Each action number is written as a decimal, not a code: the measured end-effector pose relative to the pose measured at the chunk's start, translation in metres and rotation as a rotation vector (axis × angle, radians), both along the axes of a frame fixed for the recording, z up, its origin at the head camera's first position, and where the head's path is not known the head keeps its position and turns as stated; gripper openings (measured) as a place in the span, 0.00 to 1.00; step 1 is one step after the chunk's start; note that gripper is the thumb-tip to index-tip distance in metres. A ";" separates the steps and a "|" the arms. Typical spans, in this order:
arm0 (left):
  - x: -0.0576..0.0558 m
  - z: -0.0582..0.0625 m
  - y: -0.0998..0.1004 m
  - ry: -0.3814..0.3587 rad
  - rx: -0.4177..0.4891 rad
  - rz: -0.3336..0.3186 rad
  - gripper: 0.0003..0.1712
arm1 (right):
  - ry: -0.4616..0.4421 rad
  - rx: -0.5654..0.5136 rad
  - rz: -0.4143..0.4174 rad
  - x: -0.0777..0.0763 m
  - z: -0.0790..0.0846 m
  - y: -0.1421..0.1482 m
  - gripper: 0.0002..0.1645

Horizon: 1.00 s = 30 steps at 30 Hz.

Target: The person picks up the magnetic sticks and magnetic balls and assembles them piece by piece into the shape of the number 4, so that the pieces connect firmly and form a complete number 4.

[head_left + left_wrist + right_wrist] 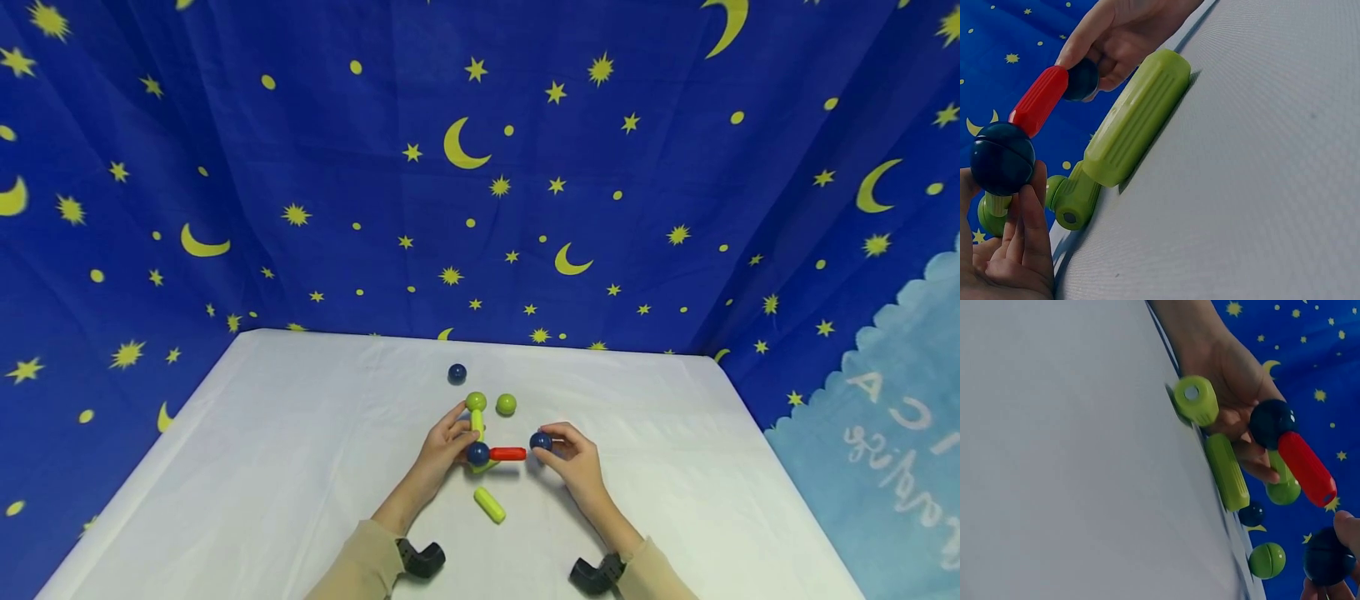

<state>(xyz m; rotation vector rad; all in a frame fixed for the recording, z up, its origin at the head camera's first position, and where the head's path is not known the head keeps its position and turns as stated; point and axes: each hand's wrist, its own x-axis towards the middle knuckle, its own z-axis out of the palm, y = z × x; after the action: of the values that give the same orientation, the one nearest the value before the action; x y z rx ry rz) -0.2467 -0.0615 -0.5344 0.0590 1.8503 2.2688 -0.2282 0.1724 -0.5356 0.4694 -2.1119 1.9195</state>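
My left hand (pixel 441 448) grips a joined piece: a green rod (pixel 477 423) with a green ball (pixel 476 402) at its far end and a dark blue ball (pixel 477 453) at its near end. From that blue ball a ridged red rod (pixel 1307 469) sticks out to the right. Thumb and fingers of my right hand (pixel 577 465) pinch another dark blue ball (pixel 1327 556), just off the red rod's free end, with a small gap showing in the right wrist view. Below the joined piece lies a green rod (pixel 1079 197), partly hidden in the head view.
Nearer me, a loose green rod (pixel 490 505) lies on the white tabletop (pixel 300 433). Beyond the hands sit a green ball (pixel 506 404) and a dark blue ball (pixel 457 374). A blue star-patterned cloth (pixel 420 208) hangs behind the table.
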 end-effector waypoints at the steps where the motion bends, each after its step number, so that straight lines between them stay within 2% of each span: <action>1: 0.000 0.001 0.000 -0.002 -0.001 -0.001 0.40 | 0.010 -0.011 0.014 0.001 0.000 0.000 0.19; 11: 0.001 0.002 -0.001 0.007 -0.024 -0.005 0.40 | 0.030 -0.007 0.048 0.008 0.002 -0.002 0.18; 23: 0.001 0.001 0.000 -0.009 -0.030 0.004 0.39 | 0.062 -0.011 0.077 0.009 0.000 -0.003 0.19; 30: 0.001 0.000 -0.001 0.002 -0.081 -0.063 0.47 | 0.059 0.022 0.046 0.009 0.001 -0.003 0.17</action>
<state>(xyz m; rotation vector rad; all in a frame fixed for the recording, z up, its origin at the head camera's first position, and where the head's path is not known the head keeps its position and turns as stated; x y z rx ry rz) -0.2452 -0.0630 -0.5339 0.1055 1.9111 2.1505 -0.2196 0.1698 -0.5350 0.5767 -2.1048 1.8837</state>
